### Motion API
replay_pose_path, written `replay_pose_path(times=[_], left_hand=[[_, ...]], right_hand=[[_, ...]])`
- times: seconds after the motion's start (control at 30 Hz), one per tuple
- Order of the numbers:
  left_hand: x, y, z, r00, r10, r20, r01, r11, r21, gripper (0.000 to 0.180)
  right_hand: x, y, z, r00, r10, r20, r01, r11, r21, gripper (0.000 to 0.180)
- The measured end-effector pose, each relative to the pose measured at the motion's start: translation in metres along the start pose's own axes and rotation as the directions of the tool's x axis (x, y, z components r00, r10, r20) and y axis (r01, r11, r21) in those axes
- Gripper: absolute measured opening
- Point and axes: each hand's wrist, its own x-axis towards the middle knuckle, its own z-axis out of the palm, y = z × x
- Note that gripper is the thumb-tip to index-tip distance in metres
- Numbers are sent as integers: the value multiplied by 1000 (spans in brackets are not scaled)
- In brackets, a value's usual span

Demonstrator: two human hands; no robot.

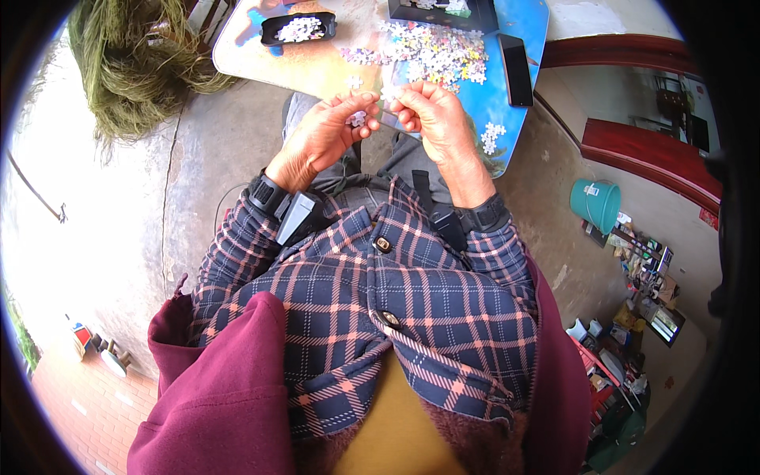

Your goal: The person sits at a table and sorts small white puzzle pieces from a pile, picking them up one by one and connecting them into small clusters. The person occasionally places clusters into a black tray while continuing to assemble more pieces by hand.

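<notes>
My left hand (326, 136) is curled at the near edge of the table, with a few white and pale purple jigsaw pieces (357, 119) lying in its fingers. Just to the right, my right hand (438, 119) pinches a pale jigsaw piece (390, 93) between thumb and forefinger. The tips of both hands are close together but apart. Beyond them, a loose pile of jigsaw pieces (443, 54) spreads over the table (352, 22). A small joined cluster of pieces (492, 137) sits by the right edge, and a few more (354, 81) lie beyond my left hand.
A black tray of pieces (298, 29) stands at the far left of the table, and a black box (443, 14) at its far side. A black phone (515, 71) lies along the right edge. Dry green fibres (127, 71) hang at left; a teal bucket (595, 204) is on the right.
</notes>
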Motion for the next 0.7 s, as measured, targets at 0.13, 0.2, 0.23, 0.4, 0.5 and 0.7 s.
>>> replay_pose_path(times=[0.13, 0.2, 0.23, 0.4, 0.5, 0.7], left_hand=[[1, -2, 0, 1000, -13, 8, 13, 1000, 21, 19], [1, -4, -1, 1000, -25, -10, 25, 999, 22, 18], [2, -4, -1, 1000, -19, 5, 19, 1000, 23, 18], [2, -4, -1, 998, -52, -18, 53, 997, 64, 15], [2, -3, 1, 999, -42, -8, 42, 995, 92, 13], [1, -8, 7, 987, -49, -150, 59, 997, 58, 10]], right_hand=[[1, 3, 2, 1000, 29, 10, -30, 999, 39, 13], [1, 4, 2, 998, 47, 28, -48, 998, 33, 13], [2, 5, 2, 998, 43, 39, -45, 998, 37, 13], [4, 6, 3, 998, 49, 42, -52, 997, 55, 13], [5, 7, 5, 998, 65, 25, -67, 993, 96, 12], [4, 9, 10, 997, -18, 78, 16, 1000, 24, 10]])
